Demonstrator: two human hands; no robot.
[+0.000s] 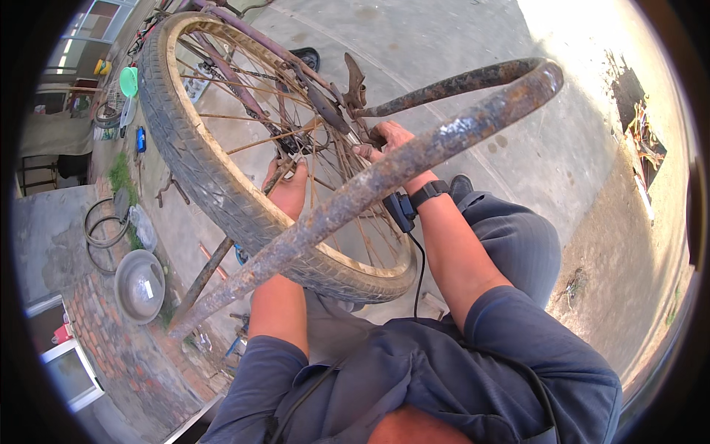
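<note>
Concrete yard, bike upturned so wheel point(244, 170) faces worker. Left hand point(290, 191) reaches through spokes, clamped on wrench point(285, 172) at hub point(296, 140). Right hand point(384, 140) grips frame point(325, 103) opposite, likely steadying. Rusty mudguard point(414, 148) arcs across.

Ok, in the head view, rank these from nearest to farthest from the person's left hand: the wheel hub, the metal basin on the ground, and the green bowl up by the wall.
1. Wheel hub: just above the left hand, among the spokes.
2. Metal basin: lower left, on the ground by the bricks.
3. Green bowl: upper left, beyond the tyre.

The basin and bowl are fairly close in distance.
</note>
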